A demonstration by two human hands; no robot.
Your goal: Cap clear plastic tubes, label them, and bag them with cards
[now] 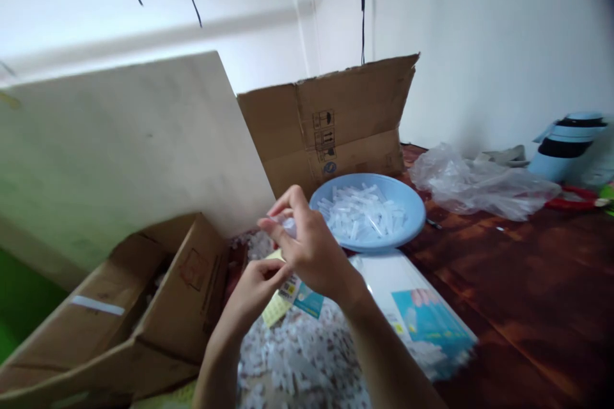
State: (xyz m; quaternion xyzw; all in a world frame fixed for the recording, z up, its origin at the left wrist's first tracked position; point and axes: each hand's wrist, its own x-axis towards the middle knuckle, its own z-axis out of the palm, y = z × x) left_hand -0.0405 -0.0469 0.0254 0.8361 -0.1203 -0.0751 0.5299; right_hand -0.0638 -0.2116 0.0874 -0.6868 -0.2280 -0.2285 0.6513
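Nearest me, at six o'clock, a heap of small clear plastic pieces (297,351) lies under my forearms. My left hand (254,287) pinches a printed packet (290,297). Just above, my right hand (311,246) closes fingertips on a small clear piece (288,225). At one o'clock the blue bowl (412,220) holds clear tubes; cardboard box (336,128) behind.

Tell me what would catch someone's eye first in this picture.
In the middle, the right hand pinches a small clear plastic piece, with the left hand just below holding a printed yellow-and-blue packet. Right behind them sits a round light-blue plastic basin of clear tubes, and a crumpled clear plastic bag lies to its right.
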